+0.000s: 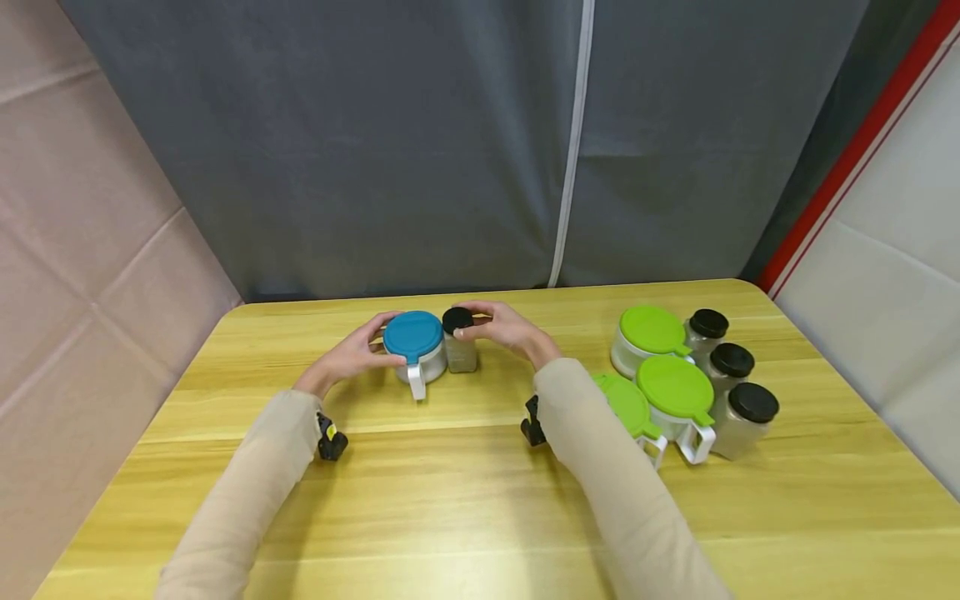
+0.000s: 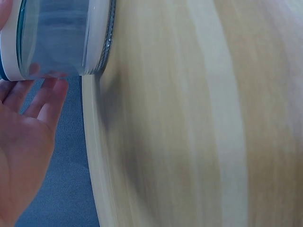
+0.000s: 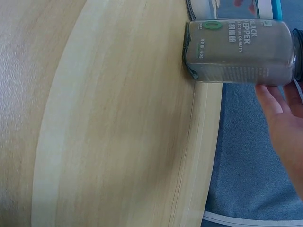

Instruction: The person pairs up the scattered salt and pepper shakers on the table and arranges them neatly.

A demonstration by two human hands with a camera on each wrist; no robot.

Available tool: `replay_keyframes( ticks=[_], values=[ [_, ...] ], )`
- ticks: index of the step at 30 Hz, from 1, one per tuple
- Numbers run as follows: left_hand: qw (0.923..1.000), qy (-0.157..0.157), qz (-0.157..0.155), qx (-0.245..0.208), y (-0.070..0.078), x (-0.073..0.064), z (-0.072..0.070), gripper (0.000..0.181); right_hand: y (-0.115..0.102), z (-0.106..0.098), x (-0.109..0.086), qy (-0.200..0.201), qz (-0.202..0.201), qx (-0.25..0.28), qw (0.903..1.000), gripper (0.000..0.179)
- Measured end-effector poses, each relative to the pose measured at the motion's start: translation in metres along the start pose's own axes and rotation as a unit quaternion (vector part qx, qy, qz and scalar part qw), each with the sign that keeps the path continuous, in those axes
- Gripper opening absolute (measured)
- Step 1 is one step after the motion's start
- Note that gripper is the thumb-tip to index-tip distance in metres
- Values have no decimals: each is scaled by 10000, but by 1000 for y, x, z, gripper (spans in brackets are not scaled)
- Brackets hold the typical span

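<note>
Toward the back of the table, a clear seasoning jar (image 1: 413, 335) with a blue lid and a white handle stands upright. My left hand (image 1: 354, 357) holds it from the left, thumb at the front and fingers behind. Touching or nearly touching its right side is a black pepper bottle (image 1: 461, 354) with a black cap. My right hand (image 1: 510, 327) grips this bottle near the cap from the right. The right wrist view shows the bottle's printed label (image 3: 239, 35). In the left wrist view, fingertips (image 2: 54, 101) lie against the glass jar wall (image 2: 57, 38).
On the right stand three green-lidded seasoning jars (image 1: 675, 386) with white handles, one partly hidden behind my right sleeve (image 1: 600, 450). Beside them is a row of three black-capped bottles (image 1: 738, 425). A grey curtain (image 1: 390, 150) hangs behind the wooden table (image 1: 420, 517).
</note>
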State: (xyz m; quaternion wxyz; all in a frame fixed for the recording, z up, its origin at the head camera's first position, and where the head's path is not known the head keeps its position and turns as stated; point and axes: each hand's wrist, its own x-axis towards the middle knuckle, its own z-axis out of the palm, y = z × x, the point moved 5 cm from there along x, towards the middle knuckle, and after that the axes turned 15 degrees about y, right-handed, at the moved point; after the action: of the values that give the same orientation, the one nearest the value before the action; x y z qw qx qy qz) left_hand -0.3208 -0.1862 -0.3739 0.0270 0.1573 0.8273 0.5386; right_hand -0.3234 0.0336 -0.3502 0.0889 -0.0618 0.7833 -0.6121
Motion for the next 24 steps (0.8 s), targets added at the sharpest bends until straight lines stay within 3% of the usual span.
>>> replay_keyframes(
  ticks=[24],
  values=[
    [9998,-171,-113,0,1,-2,-1,82,2,0,2,-58,-11,-56,10000,52]
  ],
)
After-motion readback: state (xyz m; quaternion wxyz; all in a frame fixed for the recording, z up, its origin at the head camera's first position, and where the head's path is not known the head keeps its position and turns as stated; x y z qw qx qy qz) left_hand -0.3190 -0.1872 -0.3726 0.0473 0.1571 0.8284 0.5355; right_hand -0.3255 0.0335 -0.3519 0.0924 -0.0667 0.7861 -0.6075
